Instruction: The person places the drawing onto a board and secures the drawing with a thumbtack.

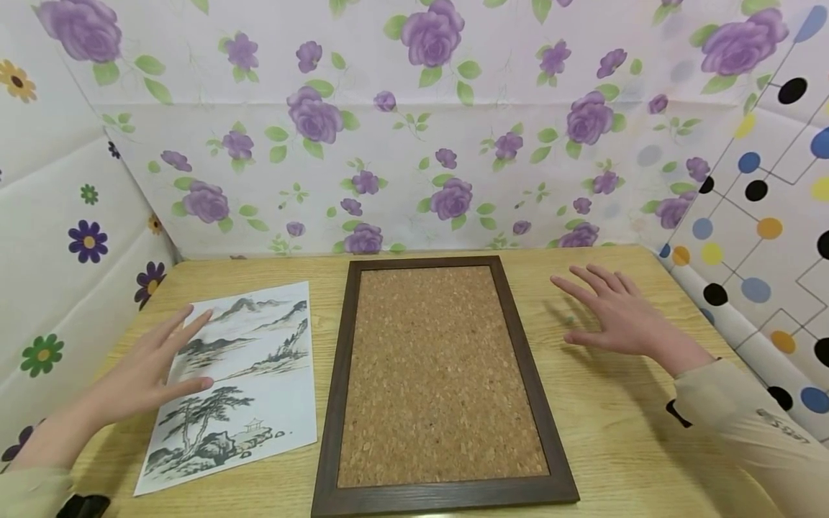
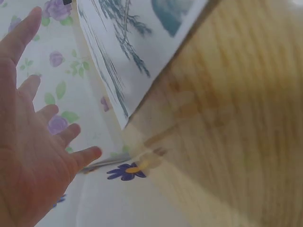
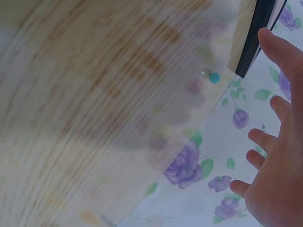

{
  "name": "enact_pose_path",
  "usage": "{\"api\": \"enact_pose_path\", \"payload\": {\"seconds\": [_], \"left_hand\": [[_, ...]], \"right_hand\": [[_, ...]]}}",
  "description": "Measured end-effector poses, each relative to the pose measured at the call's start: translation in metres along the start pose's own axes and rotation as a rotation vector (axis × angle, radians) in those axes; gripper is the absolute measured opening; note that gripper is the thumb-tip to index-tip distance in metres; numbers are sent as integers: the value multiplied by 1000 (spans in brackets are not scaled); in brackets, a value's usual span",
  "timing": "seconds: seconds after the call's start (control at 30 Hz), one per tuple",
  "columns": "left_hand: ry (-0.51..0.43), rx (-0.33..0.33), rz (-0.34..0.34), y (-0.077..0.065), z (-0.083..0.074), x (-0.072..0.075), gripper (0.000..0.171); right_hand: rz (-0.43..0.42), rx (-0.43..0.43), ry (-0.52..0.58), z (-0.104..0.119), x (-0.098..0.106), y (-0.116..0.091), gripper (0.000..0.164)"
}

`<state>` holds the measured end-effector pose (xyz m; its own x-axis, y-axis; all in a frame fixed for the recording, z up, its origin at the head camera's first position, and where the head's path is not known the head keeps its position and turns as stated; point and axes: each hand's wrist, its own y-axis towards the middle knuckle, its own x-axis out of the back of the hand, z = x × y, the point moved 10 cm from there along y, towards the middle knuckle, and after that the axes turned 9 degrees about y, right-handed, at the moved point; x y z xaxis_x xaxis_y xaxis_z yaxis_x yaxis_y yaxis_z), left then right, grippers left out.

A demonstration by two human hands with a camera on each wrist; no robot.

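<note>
A sheet of paper with an ink landscape of mountains and pines (image 1: 278, 403) lies slightly turned on the table's left side. Over its left edge hovers my left hand (image 1: 145, 370), fingers spread, holding nothing; the left wrist view shows this hand (image 2: 42, 156) apart from the paper (image 2: 128, 61). To the right of the sheet lies a cork board (image 1: 440, 374) in a dark brown frame. My right hand (image 1: 615, 313) is held above the table right of the board, fingers spread and nothing in them. Near it on the tabletop sits a small turquoise round piece (image 3: 214, 78) beside a paler one (image 3: 206, 73).
The wood-grain table (image 1: 622, 432) meets a back wall covered in purple-flower sheeting (image 1: 388, 165). A daisy-patterned sheet (image 1: 52, 237) hangs on the left, and a dotted one (image 1: 764, 252) on the right.
</note>
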<state>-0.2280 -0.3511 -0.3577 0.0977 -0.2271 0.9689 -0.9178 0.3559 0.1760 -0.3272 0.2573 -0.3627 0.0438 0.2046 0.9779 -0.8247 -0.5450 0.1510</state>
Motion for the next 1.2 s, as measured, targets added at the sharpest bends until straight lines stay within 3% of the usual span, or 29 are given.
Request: {"api": "enact_pose_path", "payload": {"seconds": [0.2, 0.37, 0.73, 0.93, 1.2], "left_hand": [[-91, 76, 52, -6, 11, -6, 103], [-102, 120, 87, -13, 20, -10, 105], [-76, 211, 146, -22, 40, -22, 110], [-63, 234, 160, -24, 43, -27, 115], [26, 309, 259, -22, 46, -34, 117]], "right_hand": [[19, 12, 0, 1, -3, 0, 92], [47, 6, -5, -1, -8, 0, 91], [74, -1, -5, -1, -13, 1, 90], [76, -4, 1, -1, -14, 2, 89], [110, -25, 56, -3, -19, 4, 87]]}}
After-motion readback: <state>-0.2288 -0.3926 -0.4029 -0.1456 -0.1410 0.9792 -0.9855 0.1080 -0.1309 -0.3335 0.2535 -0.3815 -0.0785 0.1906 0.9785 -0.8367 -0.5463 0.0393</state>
